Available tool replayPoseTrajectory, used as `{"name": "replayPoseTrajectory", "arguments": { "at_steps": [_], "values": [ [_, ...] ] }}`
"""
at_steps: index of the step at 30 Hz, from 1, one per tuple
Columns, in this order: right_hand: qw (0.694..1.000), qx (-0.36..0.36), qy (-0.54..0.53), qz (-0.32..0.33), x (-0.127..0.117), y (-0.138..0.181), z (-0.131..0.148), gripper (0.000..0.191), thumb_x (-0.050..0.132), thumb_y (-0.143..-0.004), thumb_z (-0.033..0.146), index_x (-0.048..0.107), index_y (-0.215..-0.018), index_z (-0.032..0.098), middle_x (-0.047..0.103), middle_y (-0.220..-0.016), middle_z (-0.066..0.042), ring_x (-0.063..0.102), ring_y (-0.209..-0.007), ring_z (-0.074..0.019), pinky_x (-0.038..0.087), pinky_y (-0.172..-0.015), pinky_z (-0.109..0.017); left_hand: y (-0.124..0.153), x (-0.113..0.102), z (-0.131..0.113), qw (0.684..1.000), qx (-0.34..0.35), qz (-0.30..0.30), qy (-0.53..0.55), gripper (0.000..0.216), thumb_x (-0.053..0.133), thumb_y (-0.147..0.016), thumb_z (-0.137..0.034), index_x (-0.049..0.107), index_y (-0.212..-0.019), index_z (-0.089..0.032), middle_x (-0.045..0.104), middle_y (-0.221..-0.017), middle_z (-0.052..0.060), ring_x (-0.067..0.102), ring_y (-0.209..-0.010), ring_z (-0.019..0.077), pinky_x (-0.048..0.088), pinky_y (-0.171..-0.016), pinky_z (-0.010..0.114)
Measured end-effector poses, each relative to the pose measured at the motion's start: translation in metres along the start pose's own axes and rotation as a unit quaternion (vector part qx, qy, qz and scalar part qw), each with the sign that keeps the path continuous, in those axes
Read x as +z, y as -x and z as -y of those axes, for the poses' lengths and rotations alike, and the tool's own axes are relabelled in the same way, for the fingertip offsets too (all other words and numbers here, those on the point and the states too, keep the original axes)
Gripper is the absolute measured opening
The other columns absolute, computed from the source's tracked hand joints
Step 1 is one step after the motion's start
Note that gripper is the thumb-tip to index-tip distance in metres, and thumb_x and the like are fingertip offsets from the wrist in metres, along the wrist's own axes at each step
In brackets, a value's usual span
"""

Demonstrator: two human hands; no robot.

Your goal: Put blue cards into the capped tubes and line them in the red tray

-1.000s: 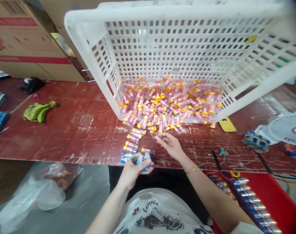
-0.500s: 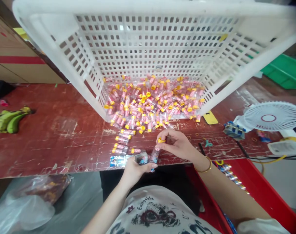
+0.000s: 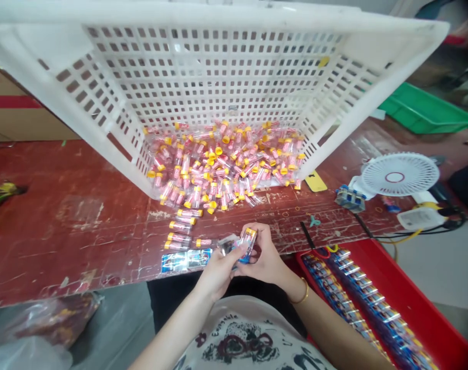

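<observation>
Both hands meet at the table's front edge, closed around yellow-capped clear tubes [image 3: 248,237] with blue wrapping at their lower end. My left hand [image 3: 218,270] presses its thumb against the front of the tubes, beside a clear plastic piece [image 3: 227,243] whose kind I cannot make out. My right hand [image 3: 267,257] curls its fingers around the far side. Left of the hands, several capped tubes with pink contents [image 3: 179,239] lie in a column. Nearer me is a flat blue-and-silver printed packet [image 3: 185,260]. Parts of what I hold are hidden by the fingers.
A large white tilted basket [image 3: 139,180] holds a heap of similar tubes [image 3: 218,169]. To the right are a white fan [image 3: 399,174], a tube pack [image 3: 350,198], a yellow phone-like object [image 3: 315,181] and a green tray [image 3: 427,110]. Below, a red bin [image 3: 415,277] holds rows of packs.
My right hand has brought its yellow-capped tube down against my left hand, and both now grip together. The view has swung right, showing more of the red bin.
</observation>
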State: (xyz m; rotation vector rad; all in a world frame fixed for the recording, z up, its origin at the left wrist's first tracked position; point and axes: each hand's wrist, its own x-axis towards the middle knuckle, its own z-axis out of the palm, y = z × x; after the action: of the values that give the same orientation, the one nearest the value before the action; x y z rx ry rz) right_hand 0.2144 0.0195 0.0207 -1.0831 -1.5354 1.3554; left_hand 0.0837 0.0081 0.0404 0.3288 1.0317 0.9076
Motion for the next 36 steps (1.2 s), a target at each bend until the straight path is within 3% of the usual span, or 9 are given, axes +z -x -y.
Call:
{"name": "replayPoseTrajectory", "arguments": {
  "at_steps": [8,13,17,19,22,25,29,32,36],
  "values": [
    [0.999,-0.041,0.010,-0.008,-0.007,0.001,-0.002,0.068,0.071,-0.061,0.011,0.030,-0.112,0.028,0.046,-0.110,-0.005,0.055,-0.094,-0.0171,0.050,-0.063,-0.024,-0.002,0.015,0.001,1.000,0.025,-0.002,-0.010,0.027,0.080,-0.064,-0.037,0.071,-0.078,-0.015,0.070,-0.069,0.002,0.067,-0.067,0.0142,0.051,-0.061,0.019],
    [0.993,-0.062,0.053,-0.085,-0.029,0.013,-0.003,0.059,0.074,-0.065,0.019,0.034,-0.108,0.026,0.045,-0.108,-0.005,0.053,-0.095,-0.0181,0.049,-0.078,-0.031,-0.002,0.009,0.000,0.999,-0.003,0.011,-0.039,0.037,0.074,-0.070,-0.043,0.070,-0.095,-0.016,0.073,-0.093,0.009,0.069,-0.083,0.0229,0.055,-0.062,0.027],
    [0.960,0.001,0.156,-0.233,-0.110,0.063,-0.046,0.062,0.075,-0.063,0.026,0.034,-0.110,0.027,0.045,-0.108,-0.005,0.052,-0.094,-0.0205,0.047,-0.082,-0.037,0.000,-0.009,0.007,0.991,-0.009,-0.012,-0.133,0.042,0.076,-0.068,-0.040,0.069,-0.102,-0.016,0.074,-0.096,0.011,0.070,-0.087,0.0271,0.057,-0.069,0.036],
    [0.905,0.083,0.257,-0.330,-0.164,0.101,-0.078,0.060,0.077,-0.058,0.029,0.038,-0.102,0.027,0.046,-0.103,-0.005,0.049,-0.093,-0.0232,0.042,-0.086,-0.041,-0.001,-0.016,0.012,0.983,-0.020,-0.025,-0.179,0.042,0.079,-0.064,-0.039,0.070,-0.097,-0.014,0.075,-0.089,0.012,0.070,-0.080,0.0263,0.058,-0.065,0.034],
    [0.827,0.214,0.316,-0.413,-0.236,0.148,-0.121,0.055,0.080,-0.047,0.026,0.041,-0.086,0.025,0.045,-0.089,-0.003,0.046,-0.094,-0.0284,0.036,-0.086,-0.046,-0.002,-0.018,0.018,0.977,-0.036,-0.037,-0.208,0.039,0.082,-0.060,-0.037,0.071,-0.089,-0.012,0.075,-0.082,0.011,0.070,-0.074,0.0236,0.057,-0.063,0.031],
    [0.785,0.291,0.327,-0.438,-0.275,0.159,-0.153,0.057,0.080,-0.039,0.024,0.039,-0.077,0.023,0.041,-0.080,0.000,0.045,-0.095,-0.0309,0.036,-0.081,-0.045,0.000,-0.012,0.020,0.977,-0.047,-0.038,-0.203,0.040,0.080,-0.063,-0.039,0.071,-0.092,-0.012,0.075,-0.083,0.011,0.069,-0.077,0.0235,0.058,-0.064,0.032],
    [0.787,0.293,0.326,-0.435,-0.286,0.138,-0.179,0.057,0.081,-0.036,0.024,0.038,-0.073,0.023,0.041,-0.078,0.001,0.046,-0.096,-0.0300,0.037,-0.076,-0.041,0.002,-0.009,0.019,0.987,-0.078,-0.017,-0.138,0.041,0.075,-0.071,-0.041,0.069,-0.103,-0.016,0.073,-0.102,0.012,0.068,-0.093,0.0269,0.057,-0.077,0.038],
    [0.802,0.259,0.329,-0.426,-0.286,0.129,-0.185,0.056,0.082,-0.037,0.027,0.038,-0.071,0.024,0.042,-0.077,0.001,0.046,-0.092,-0.0272,0.037,-0.070,-0.036,0.003,-0.012,0.021,0.987,-0.104,-0.003,-0.125,0.035,0.076,-0.070,-0.037,0.070,-0.098,-0.016,0.072,-0.107,0.013,0.066,-0.101,0.0284,0.055,-0.085,0.039],
    [0.838,0.171,0.323,-0.406,-0.283,0.139,-0.174,0.055,0.082,-0.042,0.036,0.036,-0.072,0.026,0.044,-0.078,-0.003,0.045,-0.094,-0.0290,0.035,-0.067,-0.036,0.006,-0.014,0.026,0.985,-0.100,-0.030,-0.137,0.034,0.077,-0.068,-0.036,0.071,-0.094,-0.014,0.074,-0.098,0.014,0.069,-0.093,0.0279,0.057,-0.075,0.034]
  ]
}}
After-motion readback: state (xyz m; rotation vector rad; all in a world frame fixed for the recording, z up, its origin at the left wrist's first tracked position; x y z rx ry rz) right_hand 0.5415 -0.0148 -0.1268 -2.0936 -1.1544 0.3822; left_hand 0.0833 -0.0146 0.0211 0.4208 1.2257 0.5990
